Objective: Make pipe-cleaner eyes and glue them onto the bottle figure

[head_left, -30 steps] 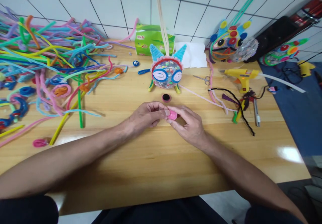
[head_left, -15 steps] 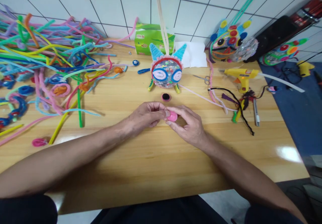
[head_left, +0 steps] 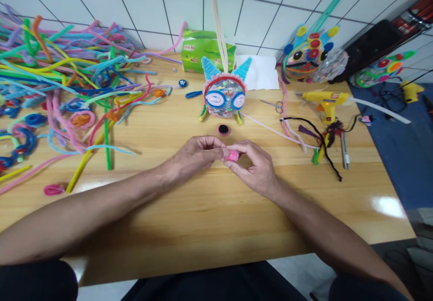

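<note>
Between my two hands is a small pink disc [head_left: 232, 155], perhaps a coil of pipe cleaner. My left hand [head_left: 205, 153] pinches its left edge with thumb and forefinger. On the other side, my right hand [head_left: 254, 163] grips it between thumb and curled forefinger. Just beyond my fingers lies a black-centred pink disc [head_left: 223, 130] on the table. Behind that stands a clear ball figure [head_left: 225, 96] with blue pipe-cleaner ears, blue-ringed eyes and yellow-green feet. A pale cord rises behind it.
Pipe cleaners [head_left: 77, 66] are heaped at the left, with a pink coil [head_left: 54, 189] nearer me. Scissors [head_left: 275, 106], a yellow glue gun [head_left: 326, 102] and a utility knife [head_left: 344, 151] lie right. A green packet [head_left: 208, 53] and two decorated figures [head_left: 304, 57] stand at the back.
The pink disc has tilted slightly in my fingers, so its face looks narrower. Both hands stay in nearly the same place.
</note>
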Demonstrator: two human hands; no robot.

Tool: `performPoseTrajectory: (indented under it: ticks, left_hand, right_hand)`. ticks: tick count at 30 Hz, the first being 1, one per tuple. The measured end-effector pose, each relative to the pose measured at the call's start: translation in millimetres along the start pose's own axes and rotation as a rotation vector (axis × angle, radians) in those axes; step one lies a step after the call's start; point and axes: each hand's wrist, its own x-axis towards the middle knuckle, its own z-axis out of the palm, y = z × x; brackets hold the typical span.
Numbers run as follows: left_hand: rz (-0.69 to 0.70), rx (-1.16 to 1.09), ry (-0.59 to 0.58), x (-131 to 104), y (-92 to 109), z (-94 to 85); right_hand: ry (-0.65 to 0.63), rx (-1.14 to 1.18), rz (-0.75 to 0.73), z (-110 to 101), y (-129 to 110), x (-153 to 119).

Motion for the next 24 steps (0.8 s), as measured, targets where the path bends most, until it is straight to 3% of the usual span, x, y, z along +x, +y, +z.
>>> performPoseTrajectory:
  ticks: [8, 24]
  left_hand:
    - [0.06, -0.03, 0.046, -3, -6, 2.3]
    - [0.054, -0.108, 0.063, -1, -9, 3.3]
  right_hand:
    - [0.013, -0.016, 0.045, 2, 0, -1]
    - [0.036, -0.167, -0.104, 1, 1, -3]
